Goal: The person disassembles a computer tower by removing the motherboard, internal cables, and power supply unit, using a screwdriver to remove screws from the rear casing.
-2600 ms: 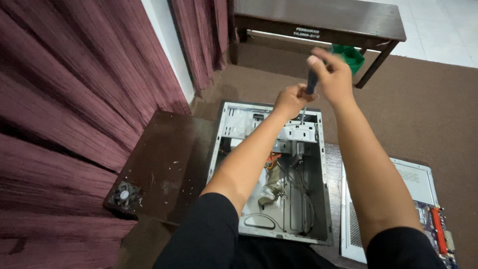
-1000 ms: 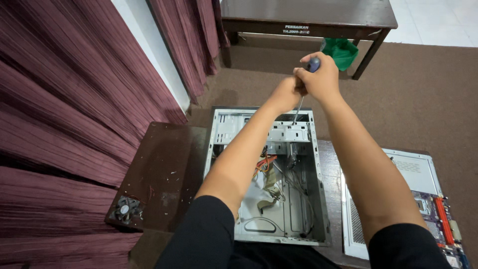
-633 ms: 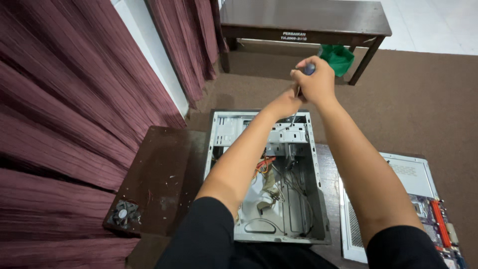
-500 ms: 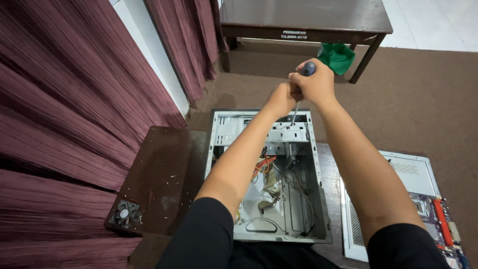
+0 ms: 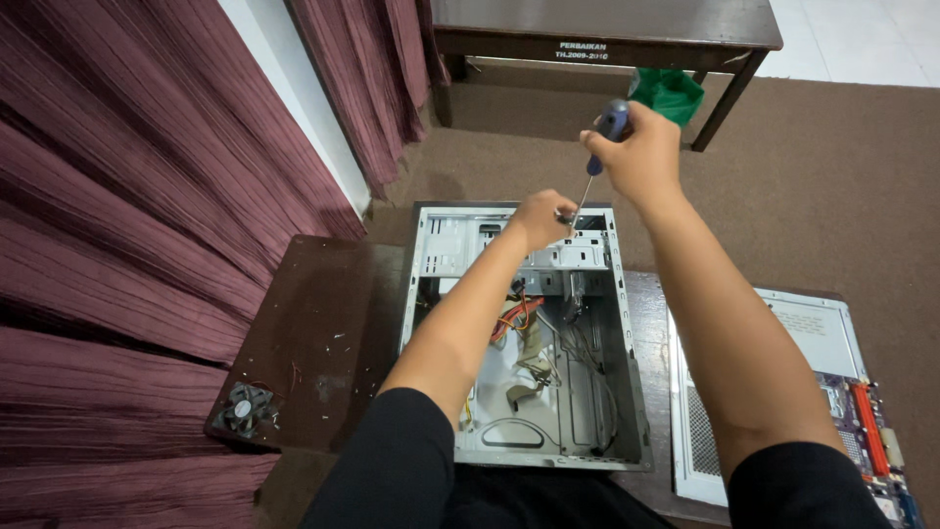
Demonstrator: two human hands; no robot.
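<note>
Nearest the camera, the open computer case (image 5: 529,338) lies flat on the dark counter (image 5: 323,333), its loose cables (image 5: 524,338) bundled in the middle. A small fan (image 5: 243,407) sits at the counter's near left corner; a grey side panel (image 5: 783,392) and a circuit board (image 5: 867,431) lie to the right.

At the case's far end, the left hand (image 5: 539,216) is closed over the metal drive cage (image 5: 573,257), fingers pinched around the tip of the screwdriver (image 5: 595,157). The right hand (image 5: 641,152) is wrapped firmly round the blue handle, holding the tool tilted, the shaft running down and left to the cage. Beyond stand a wooden table (image 5: 607,29) and a green bag (image 5: 668,93).

A likely risk: held at this slant, the tip could slip off the screw and jab the left fingers, or a freed screw could drop among the cables.

Compared with half a second ago, the right hand sits slightly lower and the handle leans further right; the left hand has kept its place.
</note>
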